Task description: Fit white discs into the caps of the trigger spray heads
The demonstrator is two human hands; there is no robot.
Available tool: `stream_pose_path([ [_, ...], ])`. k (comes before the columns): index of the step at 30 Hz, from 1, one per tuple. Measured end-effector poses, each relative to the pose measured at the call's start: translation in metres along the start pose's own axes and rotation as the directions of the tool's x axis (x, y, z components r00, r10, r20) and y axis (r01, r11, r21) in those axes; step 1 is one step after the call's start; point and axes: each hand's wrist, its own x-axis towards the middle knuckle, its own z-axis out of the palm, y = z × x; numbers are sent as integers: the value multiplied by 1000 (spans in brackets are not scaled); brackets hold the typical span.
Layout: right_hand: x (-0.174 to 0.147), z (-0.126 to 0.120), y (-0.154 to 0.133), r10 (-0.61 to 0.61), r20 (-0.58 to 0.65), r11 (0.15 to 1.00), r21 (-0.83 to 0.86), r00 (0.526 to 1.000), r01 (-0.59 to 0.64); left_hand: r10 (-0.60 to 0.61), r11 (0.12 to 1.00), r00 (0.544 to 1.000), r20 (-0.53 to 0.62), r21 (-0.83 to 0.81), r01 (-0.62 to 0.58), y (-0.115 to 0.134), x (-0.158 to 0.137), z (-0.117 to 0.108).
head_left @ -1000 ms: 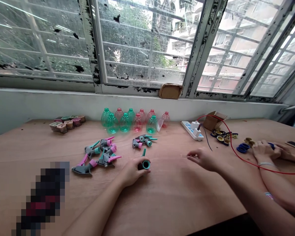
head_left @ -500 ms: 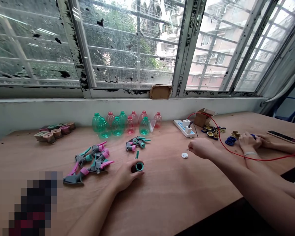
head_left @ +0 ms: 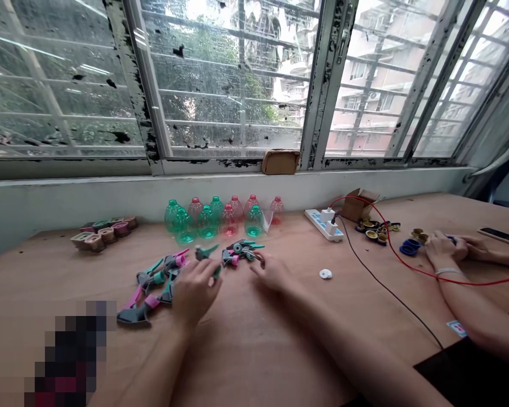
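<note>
My left hand (head_left: 197, 291) is closed around a grey trigger spray head (head_left: 206, 252) with a green trigger, lifted beside the left group. That left group of grey, pink and green spray heads (head_left: 136, 314) lies partly hidden behind the hand. My right hand (head_left: 275, 275) reaches to the smaller cluster of spray heads (head_left: 237, 249), thumb and forefinger apart at its right edge; blur hides whether they touch it. White discs (head_left: 326, 274) lie on the table to the right of my right hand.
Green and pink clear bottles (head_left: 207, 223) stand by the wall. Small blocks (head_left: 106, 234) sit at the back left. A power strip (head_left: 324, 225) with a red cable and a dark cable lies right of centre. Another person's hands (head_left: 443, 249) work among blue parts (head_left: 409, 247).
My right hand has moved left from beside the white discs to the smaller spray-head cluster. My left hand has carried its spray head left and back. The view has shifted slightly.
</note>
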Motion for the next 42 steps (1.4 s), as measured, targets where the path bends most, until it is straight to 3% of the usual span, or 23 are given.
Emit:
stream_pose_path([
  [3, 9, 27, -19, -41, -33, 997, -71, 999, 38, -143, 962, 988, -50, 227, 151, -19, 6, -9],
  [7, 16, 41, -32, -54, 33, 982, -177, 998, 59, -249, 912, 969, -1, 337, 235, -25, 6, -8],
  [14, 3, 35, -22, -154, 5, 979, -133, 988, 153, -309, 881, 951, 5, 378, 285, -17, 2, -4],
  [19, -20, 22, -3, -275, 12, 960, 47, 961, 274, -341, 866, 939, -42, 375, 331, -19, 0, -6],
  [21, -26, 17, 5, -293, 12, 948, 132, 956, 289, -289, 897, 954, -84, 324, 301, -16, 1, -7],
  [23, -29, 14, 12, -281, -5, 934, 230, 960, 275, -177, 956, 981, -79, 223, 191, -9, 0, -6],
  [26, -31, 15, 18, -246, -49, 900, 359, 968, 247, -12, 999, 999, 51, -43, 14, 9, -5, 4],
  [29, -34, 21, 21, -237, -68, 870, 429, 969, 243, 17, 945, 973, 228, -321, 58, 26, -15, 17],
  [32, -39, 26, 22, -235, -83, 869, 428, 969, 247, 48, 881, 941, 335, -458, 118, 36, -23, 25],
  [37, -43, 23, 18, -333, -41, 826, 469, 942, 312, 2, 806, 924, 381, -548, 224, 34, -24, 27],
  [42, -42, 16, 12, -384, -46, 782, 515, 922, 351, 13, 802, 929, 369, -559, 211, 33, -20, 24],
])
